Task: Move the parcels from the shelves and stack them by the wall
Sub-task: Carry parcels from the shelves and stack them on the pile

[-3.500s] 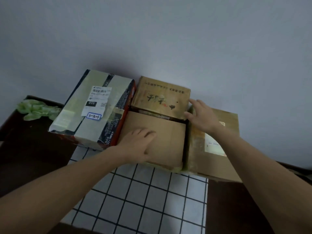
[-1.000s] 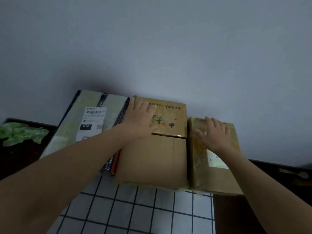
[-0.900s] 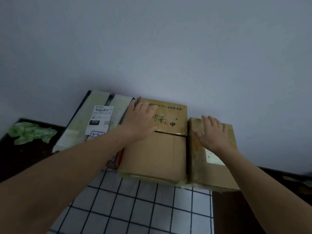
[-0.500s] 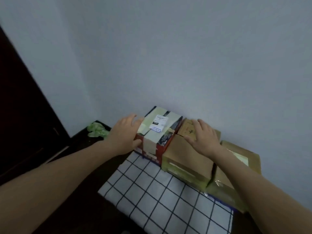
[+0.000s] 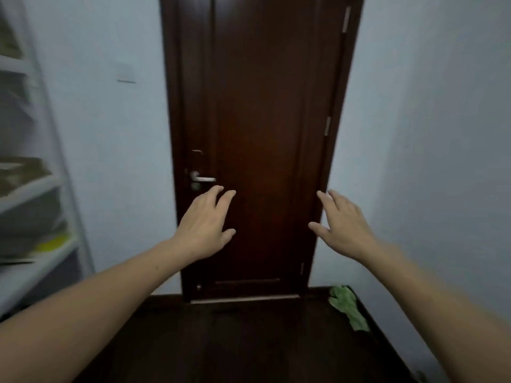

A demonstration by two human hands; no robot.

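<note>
Straight ahead: dark brown wooden door [image 5: 262, 134], closed, with a silver lever handle [image 5: 203, 178] on its left side.
left hand [image 5: 204, 225]: raised mid-air in front of the door, fingers straight and slightly spread, grasping nothing.
right hand [image 5: 343, 225]: same pose, palm down, released, nothing in it.
why hands are so: both are free and held forward, apart from each other. Reads as walking between drop-off and pickup, ready to take a box by its two sides.
parcels: brown cardboard parcels [image 5: 20, 170] lie on a middle tier of the white metal shelving unit [image 5: 55, 150] at far left. They're blurred and I can't tell the count.
lower tier: grey bagged lump [image 5: 27, 214] and something yellow [image 5: 52, 241]. Can't tell if these are parcels.
stack by wall: not in view.
step: likely heading to the shelves for another parcel.
next move: turn left and square up to the tier. Needs a two-handed side grip, as cardboard is rigid and should lift flat.
floor: dark wooden floor [image 5: 249, 341] with a crumpled green scrap [image 5: 348, 308] by the right wall. It's probably off the path to the shelves.
</note>
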